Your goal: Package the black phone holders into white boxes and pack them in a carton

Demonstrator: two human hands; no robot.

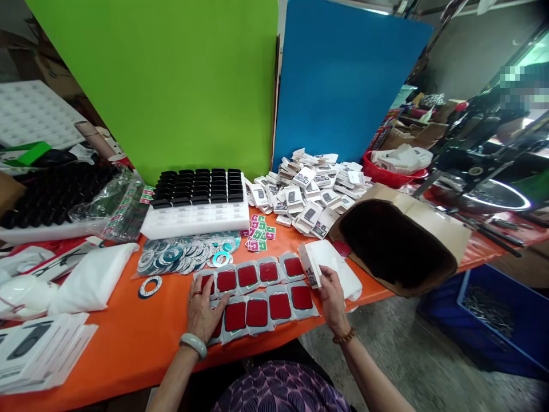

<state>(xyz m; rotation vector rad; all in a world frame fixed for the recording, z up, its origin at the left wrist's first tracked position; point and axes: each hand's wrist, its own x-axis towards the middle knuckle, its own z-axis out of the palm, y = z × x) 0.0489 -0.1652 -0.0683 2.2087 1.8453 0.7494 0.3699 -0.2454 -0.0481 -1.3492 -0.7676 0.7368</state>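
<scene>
Two rows of red square pads [258, 312] in clear sleeves lie before me on the orange table. My left hand [203, 312] rests at the left end of these rows, fingers spread and touching the pads there; part of them is hidden under it. At the right end, my right hand [332, 294] grips a small white printed box [310, 266] between thumb and fingers, tilted just above the table. Beside that hand lies a white foam or plastic sheet [337, 266].
Behind is a heap of small white boxes [309, 191]. A foam tray [195, 220] holds black parts. A bag of rings [184, 254] and small green and pink cards [259, 233] lie nearer. An open cardboard box [446, 229] stands right; flat white boxes [38, 355] lie left.
</scene>
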